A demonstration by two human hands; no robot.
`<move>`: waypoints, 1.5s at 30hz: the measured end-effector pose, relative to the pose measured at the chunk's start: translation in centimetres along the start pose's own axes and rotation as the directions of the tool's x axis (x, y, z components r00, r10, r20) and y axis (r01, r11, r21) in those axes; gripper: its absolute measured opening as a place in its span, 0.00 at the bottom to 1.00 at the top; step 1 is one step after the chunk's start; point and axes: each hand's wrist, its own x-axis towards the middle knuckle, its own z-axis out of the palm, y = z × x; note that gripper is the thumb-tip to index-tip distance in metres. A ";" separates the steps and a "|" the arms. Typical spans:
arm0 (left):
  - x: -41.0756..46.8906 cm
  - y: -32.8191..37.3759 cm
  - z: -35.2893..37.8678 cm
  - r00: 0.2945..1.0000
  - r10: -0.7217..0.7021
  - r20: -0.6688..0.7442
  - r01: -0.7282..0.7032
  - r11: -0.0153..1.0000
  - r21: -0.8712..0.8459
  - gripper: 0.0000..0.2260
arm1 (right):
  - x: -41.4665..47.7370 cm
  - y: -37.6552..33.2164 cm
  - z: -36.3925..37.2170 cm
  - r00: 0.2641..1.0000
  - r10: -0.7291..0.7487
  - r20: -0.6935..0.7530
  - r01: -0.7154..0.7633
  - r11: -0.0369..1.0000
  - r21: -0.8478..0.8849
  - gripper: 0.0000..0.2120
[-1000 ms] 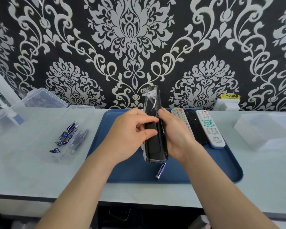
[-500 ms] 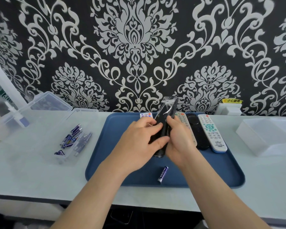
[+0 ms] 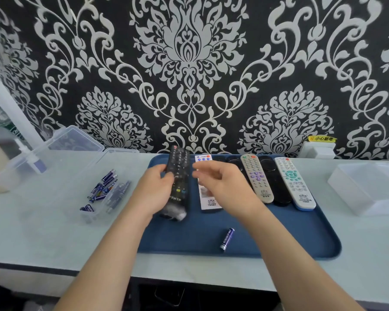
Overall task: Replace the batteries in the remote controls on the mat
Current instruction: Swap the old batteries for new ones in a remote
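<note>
Blue mat [image 3: 279, 232] on table [image 3: 54, 232]: loose battery [image 3: 226, 239] near front edge. Left hand [image 3: 154, 191] curled round black remote [image 3: 179, 176], buttons up, mat's left. Right hand [image 3: 220, 178] relaxed, fingers loosely spread, holding nothing, over white remote [image 3: 208, 198]. Further remotes [image 3: 256, 178] rowed behind.

**Plastic and film on a matt mat**

The black remote [image 3: 179, 176] in your left hand [image 3: 153, 191] is dark plastic, with crinkled clear film bunched at its near end. Your blue mat [image 3: 279, 232] looks matt and smooth. The loose battery [image 3: 226, 239] has a shiny blue wrap. The battery box [image 3: 121, 151] is clear hard plastic, and the wallpaper [image 3: 189, 63] looks embossed.
</note>
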 end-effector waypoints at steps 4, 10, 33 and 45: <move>0.8 -1.3 0.2 1.000 0.007 0.022 -0.013 0.950 0.313 0.11 | -0.7 -0.5 -3.2 0.968 0.065 0.242 0.047 0.900 -0.433 0.04; 0.5 -0.9 1.9 0.995 0.083 0.061 -0.103 0.818 0.567 0.10 | -2.9 -1.7 -3.9 0.813 0.465 0.351 0.011 0.590 -0.807 0.23; -1.0 -0.2 1.0 0.842 0.393 0.371 -0.492 0.841 0.225 0.12 | -2.7 -1.2 -3.1 0.829 0.324 0.455 0.044 0.774 -0.632 0.04; -1.8 1.3 -3.8 0.905 0.365 -0.219 -0.318 0.922 0.222 0.06 | 0.3 -1.4 2.8 0.989 -0.108 -0.098 0.105 0.994 -0.034 0.11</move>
